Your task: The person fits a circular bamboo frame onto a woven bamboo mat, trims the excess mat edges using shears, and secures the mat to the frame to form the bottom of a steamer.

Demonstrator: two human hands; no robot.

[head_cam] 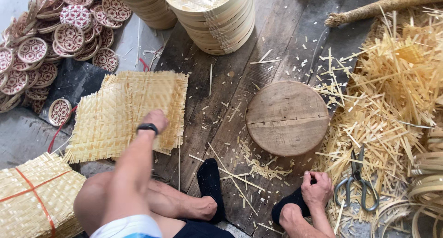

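Observation:
My left hand [156, 120], with a dark band at the wrist, reaches forward and presses onto a stack of square woven bamboo mats [120, 109] lying on the floor; whether its fingers grip a mat I cannot tell. My right hand [316, 188] rests low at the right with its fingers curled on my dark sock [287, 203], holding nothing I can see. A round wooden block [287, 117] sits between the hands, further forward. Large metal scissors [358, 182] lie just right of my right hand.
A heap of cut bamboo strips [392, 81] fills the right side. Stacked round bamboo trays [217, 16] stand at the top. Small patterned woven lids [50, 39] pile at the upper left. A bundle of mats tied with orange string [32, 201] lies at the lower left. Bamboo hoops [427, 173] sit at the right edge.

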